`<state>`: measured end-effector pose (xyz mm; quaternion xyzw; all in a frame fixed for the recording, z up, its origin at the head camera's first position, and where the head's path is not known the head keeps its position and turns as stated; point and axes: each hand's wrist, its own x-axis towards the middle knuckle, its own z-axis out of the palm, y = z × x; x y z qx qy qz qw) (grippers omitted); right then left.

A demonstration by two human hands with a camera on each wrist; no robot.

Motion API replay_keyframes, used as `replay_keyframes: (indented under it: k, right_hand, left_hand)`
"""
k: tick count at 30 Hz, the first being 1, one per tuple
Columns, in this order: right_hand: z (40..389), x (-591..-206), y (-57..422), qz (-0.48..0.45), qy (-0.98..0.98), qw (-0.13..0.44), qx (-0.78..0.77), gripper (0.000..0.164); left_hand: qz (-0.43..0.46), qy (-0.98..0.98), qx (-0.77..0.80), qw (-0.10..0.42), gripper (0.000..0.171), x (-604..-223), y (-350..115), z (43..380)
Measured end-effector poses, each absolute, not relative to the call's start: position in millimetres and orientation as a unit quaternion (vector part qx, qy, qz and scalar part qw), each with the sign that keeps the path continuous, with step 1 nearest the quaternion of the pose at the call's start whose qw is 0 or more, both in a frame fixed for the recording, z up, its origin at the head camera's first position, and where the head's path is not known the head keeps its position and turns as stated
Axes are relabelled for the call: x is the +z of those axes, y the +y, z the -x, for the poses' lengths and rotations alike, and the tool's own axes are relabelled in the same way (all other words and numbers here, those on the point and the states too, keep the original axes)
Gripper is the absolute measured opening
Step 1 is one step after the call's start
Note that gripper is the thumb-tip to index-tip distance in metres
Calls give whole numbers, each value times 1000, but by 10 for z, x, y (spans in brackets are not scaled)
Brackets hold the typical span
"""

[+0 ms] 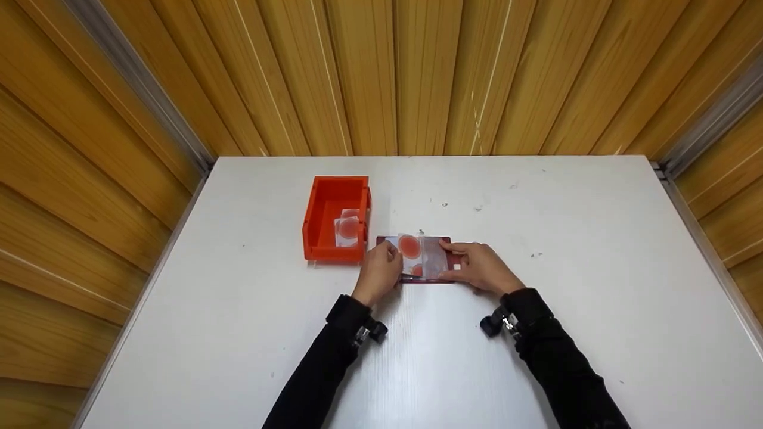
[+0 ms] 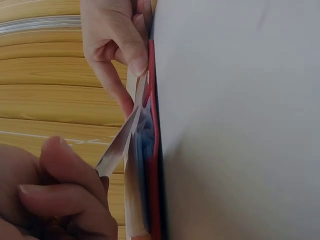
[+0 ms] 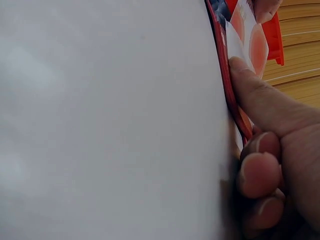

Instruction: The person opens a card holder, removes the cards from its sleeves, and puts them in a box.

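Note:
A small booklet with a dark red cover (image 1: 428, 282) and clear sleeves (image 1: 435, 256) lies on the white table. My left hand (image 1: 380, 271) pinches a thin card with a red circle (image 1: 409, 246) at its left side. In the left wrist view the card (image 2: 116, 150) slants up from the booklet toward those fingers. My right hand (image 1: 481, 266) grips the booklet's right side, and in the right wrist view its thumb (image 3: 250, 85) presses on the page. Part of another red circle (image 1: 417, 270) shows lower on the page. Some fingertips are hidden.
An orange open bin (image 1: 336, 254) stands left of and behind the booklet, with cards with red circles (image 1: 347, 231) inside. Wood-patterned panels (image 1: 417, 77) rise behind the white table (image 1: 566, 238) and at both sides.

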<state>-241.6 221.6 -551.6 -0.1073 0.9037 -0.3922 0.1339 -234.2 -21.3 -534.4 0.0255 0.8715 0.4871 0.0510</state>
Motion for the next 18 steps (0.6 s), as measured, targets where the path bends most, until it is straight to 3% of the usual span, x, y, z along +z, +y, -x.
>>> replay_keyframes:
  k: [5, 12, 18]
  right_hand:
    - [2421, -5522, 2209, 102, 906, 136, -389, 82]
    - [2420, -5521, 2209, 101, 905, 135, -390, 84]
    - [2411, -5520, 2213, 98, 903, 135, -396, 84]
  left_hand:
    - [-20, 886, 462, 41, 14, -5317, -258, 2337]
    - [-48, 910, 411, -33, 12, -5108, -262, 2347]
    - [-31, 898, 434, -62, 12, -4843, -387, 2421]
